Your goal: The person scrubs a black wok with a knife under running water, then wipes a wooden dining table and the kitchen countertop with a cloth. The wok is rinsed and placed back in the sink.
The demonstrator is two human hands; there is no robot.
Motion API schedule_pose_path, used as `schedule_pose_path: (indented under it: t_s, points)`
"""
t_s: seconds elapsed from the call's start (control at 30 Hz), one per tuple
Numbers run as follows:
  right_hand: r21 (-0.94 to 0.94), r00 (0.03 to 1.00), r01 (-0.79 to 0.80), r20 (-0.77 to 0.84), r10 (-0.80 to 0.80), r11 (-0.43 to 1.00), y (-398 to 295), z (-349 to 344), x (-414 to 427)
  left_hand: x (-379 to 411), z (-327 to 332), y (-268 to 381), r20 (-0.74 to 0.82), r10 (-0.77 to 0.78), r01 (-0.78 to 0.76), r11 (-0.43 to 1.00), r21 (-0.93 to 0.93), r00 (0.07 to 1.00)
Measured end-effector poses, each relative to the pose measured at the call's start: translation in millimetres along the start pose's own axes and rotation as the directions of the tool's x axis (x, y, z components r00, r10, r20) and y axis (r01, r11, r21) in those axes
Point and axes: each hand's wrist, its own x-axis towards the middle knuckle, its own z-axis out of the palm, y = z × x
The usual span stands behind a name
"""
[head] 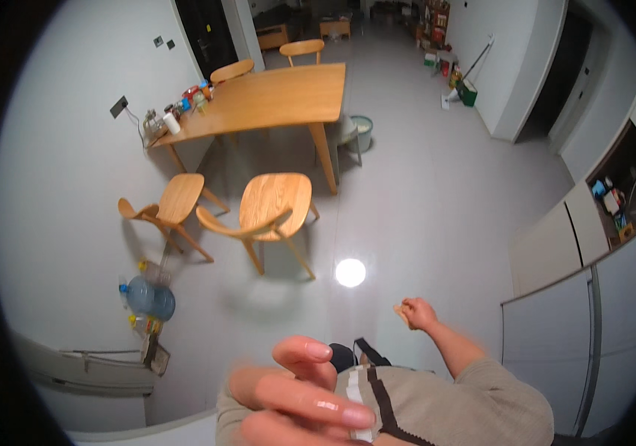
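Close to the camera at the bottom, my left hand (307, 384) is raised with its fingers slightly bent and apart, and nothing shows between them. Lower right of the floor's bright light reflection, my right hand (419, 314) is closed around a small, thin tan item (402, 315); its kind cannot be made out. That arm reaches forward from a beige short sleeve, above the grey tiled floor (435, 223). Ahead on the left stand a wooden chair (276, 203) and a wooden dining table (279, 95) bearing a glass kettle (154, 124) and several small containers.
A second chair (181, 198) stands by the left wall, near a blue water jug (150, 298) lying on the floor. A bucket (361, 134) is beside the table. Cabinets (552, 318) line the right side. A mop (477, 61) leans on the far right wall.
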Motion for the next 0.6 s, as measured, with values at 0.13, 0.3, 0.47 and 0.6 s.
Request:
schedule_pose_path:
  t_s: [0.13, 0.3, 0.47, 0.6]
  points:
    - [0.019, 0.999, 0.034, 0.02, -0.035, 0.999, -4, -8, 110, 12, -28, -106, 0.238, -0.259, 0.182, 0.936, 0.302, 0.936]
    - [0.007, 0.982, 0.187, -0.026, -0.186, 0.982, -35, -16, 253, -15, -77, -259, 0.256, -0.627, 0.499, 0.757, 0.422, 0.736]
    - [-0.089, 0.979, 0.201, 0.04, -0.198, 0.976, -84, -73, 374, -42, -115, -427, 0.163, -0.844, 0.77, 0.534, 0.348, 0.512]
    - [-0.031, 0.959, 0.28, -0.03, -0.281, 0.96, -122, -114, 475, -57, -118, -533, 0.141, -0.932, 0.891, 0.361, 0.275, 0.334]
